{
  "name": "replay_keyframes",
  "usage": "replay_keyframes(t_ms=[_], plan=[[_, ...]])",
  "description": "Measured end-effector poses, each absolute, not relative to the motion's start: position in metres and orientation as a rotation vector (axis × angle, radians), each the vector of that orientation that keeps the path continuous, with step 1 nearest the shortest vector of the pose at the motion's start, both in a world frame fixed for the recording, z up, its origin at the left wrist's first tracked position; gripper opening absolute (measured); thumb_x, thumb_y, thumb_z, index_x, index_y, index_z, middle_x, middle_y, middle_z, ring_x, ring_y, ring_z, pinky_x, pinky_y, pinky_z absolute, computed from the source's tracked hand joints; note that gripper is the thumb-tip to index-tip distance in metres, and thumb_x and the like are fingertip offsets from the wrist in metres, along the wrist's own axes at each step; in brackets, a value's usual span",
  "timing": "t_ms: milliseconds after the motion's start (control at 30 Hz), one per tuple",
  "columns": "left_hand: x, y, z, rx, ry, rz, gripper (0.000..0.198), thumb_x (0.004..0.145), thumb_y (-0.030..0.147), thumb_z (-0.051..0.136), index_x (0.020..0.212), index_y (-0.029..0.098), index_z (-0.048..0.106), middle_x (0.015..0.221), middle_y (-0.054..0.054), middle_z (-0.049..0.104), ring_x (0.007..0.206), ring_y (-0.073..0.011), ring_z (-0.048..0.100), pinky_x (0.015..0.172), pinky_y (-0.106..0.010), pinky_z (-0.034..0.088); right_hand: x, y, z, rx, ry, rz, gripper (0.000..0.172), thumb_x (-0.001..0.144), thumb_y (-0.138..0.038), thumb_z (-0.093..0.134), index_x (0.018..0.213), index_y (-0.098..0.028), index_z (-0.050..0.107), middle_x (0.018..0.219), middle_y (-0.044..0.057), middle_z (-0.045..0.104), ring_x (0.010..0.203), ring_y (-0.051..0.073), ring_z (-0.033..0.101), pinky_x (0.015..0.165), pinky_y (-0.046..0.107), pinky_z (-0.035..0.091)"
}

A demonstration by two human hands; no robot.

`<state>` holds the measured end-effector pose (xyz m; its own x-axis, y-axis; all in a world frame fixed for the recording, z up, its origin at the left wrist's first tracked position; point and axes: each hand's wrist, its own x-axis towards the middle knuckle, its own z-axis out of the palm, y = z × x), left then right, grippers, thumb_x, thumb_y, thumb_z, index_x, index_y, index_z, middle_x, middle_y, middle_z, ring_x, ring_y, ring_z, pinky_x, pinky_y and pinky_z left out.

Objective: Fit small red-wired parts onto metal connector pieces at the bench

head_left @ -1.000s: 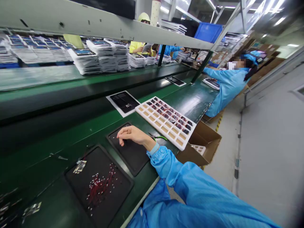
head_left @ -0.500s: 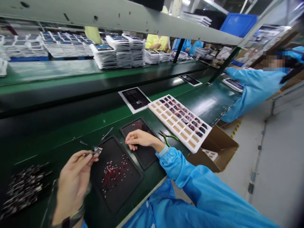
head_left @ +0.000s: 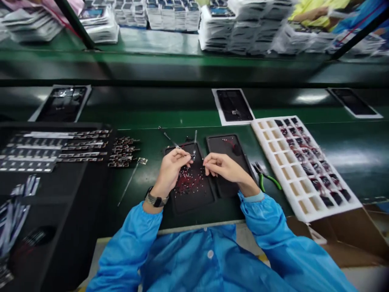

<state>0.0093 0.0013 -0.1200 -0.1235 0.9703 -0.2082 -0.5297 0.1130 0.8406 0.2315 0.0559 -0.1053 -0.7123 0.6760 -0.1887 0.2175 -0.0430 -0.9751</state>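
My left hand (head_left: 170, 169) pinches a small circuit board (head_left: 192, 155) between thumb and fingertips, over the left black tray (head_left: 194, 205). In that tray lies a loose heap of tiny parts with red wires and white ends (head_left: 190, 182). Just right of the board, my right hand (head_left: 223, 167) has its thumb and fingers pressed together; what is between them, if anything, is too small to make out. It hovers over the edge of the right black tray (head_left: 226, 190), where a dark piece with red wires (head_left: 236, 149) lies. The two hands are slightly apart.
Green-handled pliers (head_left: 267, 178) lie beside a white foam tray (head_left: 299, 209) partly filled with dark red-wired parts. Left are a pile of small boards (head_left: 123, 152), a single board with a long strip (head_left: 141, 161) and a black bin (head_left: 82, 178). Tablet housings (head_left: 232, 106) lie behind.
The view has swung left and down, bringing the board strips at the left into sight. My right hand has come closer to the board that my left hand still holds.
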Motion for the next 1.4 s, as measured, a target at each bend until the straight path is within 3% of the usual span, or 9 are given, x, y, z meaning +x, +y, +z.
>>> replay_keyframes(t_ms=[133,267,500,800,1100,1400], plan=[[0.015,-0.002,-0.12,0.593,0.978,1.364,0.03,0.068,0.024,0.091,0.083,0.014,0.067,0.082,-0.002,0.071,0.07,-0.0146,0.07,0.065,-0.026,0.052,0.228,0.054,-0.103,-0.979,-1.845,1.674,0.028,0.097,-0.043,0.069,0.097,-0.015,0.069,0.064,-0.001,0.064,0.058,0.011,0.054,0.059,0.025,0.041],[0.019,-0.003,-0.119,0.603,0.954,1.328,0.031,0.068,0.023,0.091,0.083,0.014,0.065,0.081,-0.002,0.073,0.068,-0.0137,0.069,0.065,-0.026,0.053,0.228,0.054,-0.103,-0.993,-1.793,1.632,0.029,0.093,-0.044,0.074,0.095,-0.015,0.072,0.065,-0.002,0.061,0.057,0.011,0.054,0.058,0.025,0.041],[0.022,-0.004,-0.119,0.6,0.941,1.306,0.03,0.068,0.023,0.09,0.084,0.014,0.066,0.082,-0.003,0.074,0.067,-0.013,0.069,0.066,-0.026,0.054,0.223,0.048,-0.103,-1.029,-1.831,1.576,0.028,0.092,-0.042,0.073,0.089,-0.014,0.075,0.068,0.001,0.064,0.057,0.011,0.055,0.056,0.025,0.043],[0.021,-0.005,-0.124,0.628,0.95,1.307,0.029,0.072,0.023,0.089,0.086,0.014,0.066,0.084,-0.003,0.073,0.07,-0.0135,0.07,0.068,-0.027,0.055,0.224,0.049,-0.102,-1.047,-1.884,1.503,0.025,0.089,-0.04,0.077,0.092,-0.016,0.083,0.08,0.006,0.076,0.069,0.016,0.064,0.068,0.029,0.051],[0.022,-0.006,-0.122,0.618,0.945,1.293,0.03,0.07,0.024,0.09,0.084,0.014,0.065,0.081,-0.003,0.074,0.068,-0.0134,0.07,0.067,-0.026,0.055,0.224,0.049,-0.106,-1.059,-1.909,1.441,0.023,0.089,-0.037,0.077,0.087,-0.015,0.081,0.067,0.001,0.065,0.062,0.013,0.051,0.061,0.028,0.04],[0.023,-0.006,-0.124,0.613,1.007,1.271,0.032,0.068,0.026,0.091,0.081,0.014,0.065,0.07,-0.003,0.073,0.064,-0.0152,0.071,0.061,-0.025,0.053,0.22,0.047,-0.105,-0.987,-2.046,1.228,0.021,0.092,-0.035,0.073,0.086,-0.017,0.082,0.067,0.001,0.064,0.061,0.013,0.051,0.065,0.03,0.04]])
